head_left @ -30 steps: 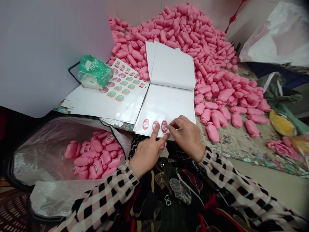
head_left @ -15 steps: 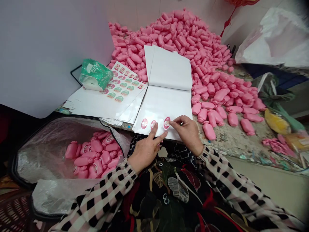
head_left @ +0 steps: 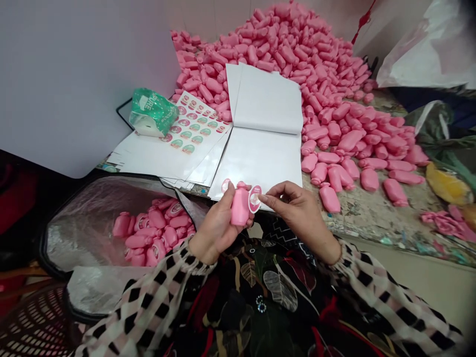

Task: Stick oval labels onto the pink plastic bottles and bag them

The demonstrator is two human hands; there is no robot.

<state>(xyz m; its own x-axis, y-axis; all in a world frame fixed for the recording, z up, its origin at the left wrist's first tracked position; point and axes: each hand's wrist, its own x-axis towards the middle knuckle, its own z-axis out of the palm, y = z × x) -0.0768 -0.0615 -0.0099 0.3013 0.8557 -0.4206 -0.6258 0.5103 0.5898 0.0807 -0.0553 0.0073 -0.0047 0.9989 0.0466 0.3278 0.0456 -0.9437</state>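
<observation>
My left hand [head_left: 216, 222] is closed around a small pink bottle [head_left: 240, 207], held upright with its neck toward the table. Between the thumb and finger of my right hand [head_left: 297, 210] is an oval pink-and-white sticker [head_left: 255, 199]. The sticker stands close beside the bottle's right side; whether it touches cannot be told. Behind both hands lies a white sticker sheet [head_left: 260, 156], its upper part folded over. One oval sticker [head_left: 225, 185] still shows near the sheet's front left corner, partly behind my left thumb.
A large heap of pink bottles [head_left: 282, 44] covers the back and right of the table. Printed label sheets [head_left: 186, 124] lie left, under a green tissue pack [head_left: 153, 111]. An open clear bag [head_left: 85, 233] at lower left holds labelled bottles. A yellow item [head_left: 448, 183] sits far right.
My right hand has lifted the oval sticker off the sheet. My left hand, earlier pressing on the sheet with fingers spread, has turned up and shows the pink bottle in its grip.
</observation>
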